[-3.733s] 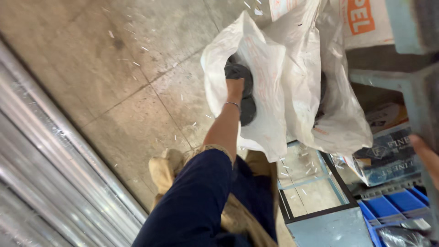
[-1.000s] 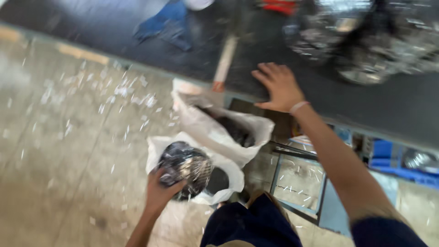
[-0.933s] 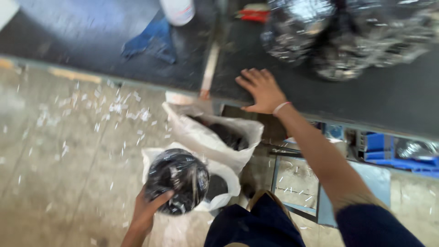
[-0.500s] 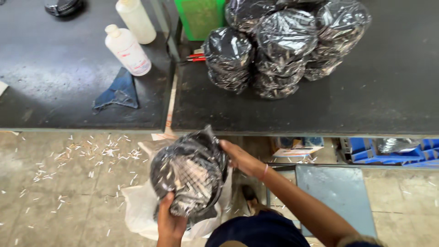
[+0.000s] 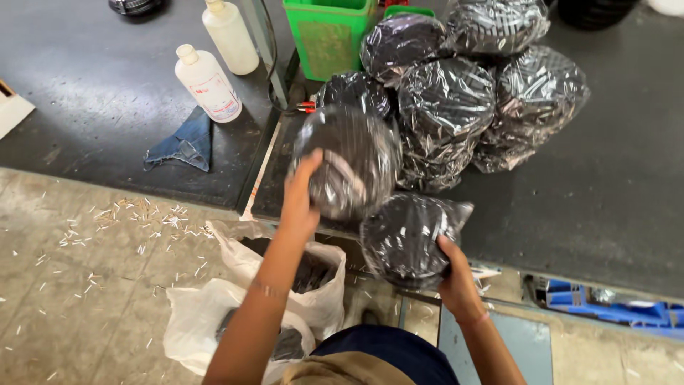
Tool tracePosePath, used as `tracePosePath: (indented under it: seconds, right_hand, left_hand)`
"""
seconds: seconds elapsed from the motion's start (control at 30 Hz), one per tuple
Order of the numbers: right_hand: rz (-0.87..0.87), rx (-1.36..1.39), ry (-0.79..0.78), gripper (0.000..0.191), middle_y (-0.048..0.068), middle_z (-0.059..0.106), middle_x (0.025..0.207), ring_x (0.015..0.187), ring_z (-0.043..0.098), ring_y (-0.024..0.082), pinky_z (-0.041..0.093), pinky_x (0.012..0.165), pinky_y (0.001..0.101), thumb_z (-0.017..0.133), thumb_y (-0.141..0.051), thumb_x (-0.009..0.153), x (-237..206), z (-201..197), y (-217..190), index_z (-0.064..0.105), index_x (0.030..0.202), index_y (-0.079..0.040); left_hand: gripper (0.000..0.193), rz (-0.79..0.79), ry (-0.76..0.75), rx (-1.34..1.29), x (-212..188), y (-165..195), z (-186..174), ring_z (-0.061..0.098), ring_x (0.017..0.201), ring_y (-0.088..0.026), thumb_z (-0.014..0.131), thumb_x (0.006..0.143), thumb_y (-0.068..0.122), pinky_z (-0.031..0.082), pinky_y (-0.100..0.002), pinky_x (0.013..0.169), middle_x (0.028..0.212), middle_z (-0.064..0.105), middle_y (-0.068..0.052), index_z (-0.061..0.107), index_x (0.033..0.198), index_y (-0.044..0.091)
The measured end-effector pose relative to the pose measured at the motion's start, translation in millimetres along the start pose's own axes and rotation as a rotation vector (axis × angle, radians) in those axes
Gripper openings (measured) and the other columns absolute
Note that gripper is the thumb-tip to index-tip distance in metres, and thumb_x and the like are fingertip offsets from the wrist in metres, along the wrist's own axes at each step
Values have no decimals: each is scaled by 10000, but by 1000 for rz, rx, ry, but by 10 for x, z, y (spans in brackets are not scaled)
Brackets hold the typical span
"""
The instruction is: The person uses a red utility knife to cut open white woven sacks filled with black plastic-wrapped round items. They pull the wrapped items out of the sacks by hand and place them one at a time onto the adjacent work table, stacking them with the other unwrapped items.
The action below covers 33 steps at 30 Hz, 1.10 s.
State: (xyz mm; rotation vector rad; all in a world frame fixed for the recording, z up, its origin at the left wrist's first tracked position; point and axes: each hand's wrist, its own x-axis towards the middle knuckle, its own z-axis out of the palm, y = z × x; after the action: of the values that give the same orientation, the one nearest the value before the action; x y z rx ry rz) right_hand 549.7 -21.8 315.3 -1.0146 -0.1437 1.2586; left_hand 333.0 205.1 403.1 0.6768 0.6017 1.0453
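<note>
While both hands grip shiny black wrapped bundles, left hand [image 5: 299, 203] higher bundle [image 5: 349, 160], right hand [image 5: 456, 274] lower bundle [image 5: 406, 239], dark table [image 5: 605, 199].

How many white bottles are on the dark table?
2. One white bottle stands just above the blue cloth; the other white bottle is behind it, near the green bin. Others may be outside the picture.

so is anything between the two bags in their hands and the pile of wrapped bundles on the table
Nothing visible. The left hand holds one wrapped bundle right against the pile, and the right hand holds the other bundle at the dark table edge, just in front of it.
</note>
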Motion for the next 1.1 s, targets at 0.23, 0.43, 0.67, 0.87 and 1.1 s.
tracePosePath:
  seconds: [0.23,0.43,0.67,0.87,1.1]
  right_hand:
    - [0,-6,107,466,104,724,1194,1086,666,215,488,985,375,596,-334,966,-26,-365,-183,636,1267,18]
    - [9,-92,113,513,118,739,1144,1019,698,219,518,925,378,603,-378,922,28,-410,-518,651,1262,2]
    - [-300,-152,-197,481,90,697,1209,1035,681,192,544,912,364,621,-358,994,435,485,-1709,582,1372,-63]
    - [-533,-297,-366,475,104,608,1159,994,657,246,590,806,476,689,-302,1020,1864,1612,-2532,444,1330,-38]
    - [-368,-443,-355,520,157,632,1226,994,746,286,641,699,547,623,-358,973,3038,1937,-2743,466,1318,-1]
  left_hand:
    - [518,451,283,311,1490,13,425,664,997,-252,821,835,305,539,-395,899,1148,722,-184,689,1157,-78]
    - [709,661,632,828,1736,-317,425,498,1300,-341,735,887,410,400,-416,1109,1401,495,-233,512,1429,12]
    - [636,764,446,470,1536,-551,613,506,1369,-298,595,1032,402,367,-386,1163,1500,522,-201,441,1497,-4]
    - [645,597,527,412,1536,-484,715,561,1292,-275,543,1005,482,394,-370,1104,1422,596,-172,490,1467,35]
    - [674,484,595,640,1727,-373,615,603,1269,-306,522,953,583,415,-396,1084,1394,632,-141,553,1441,119]
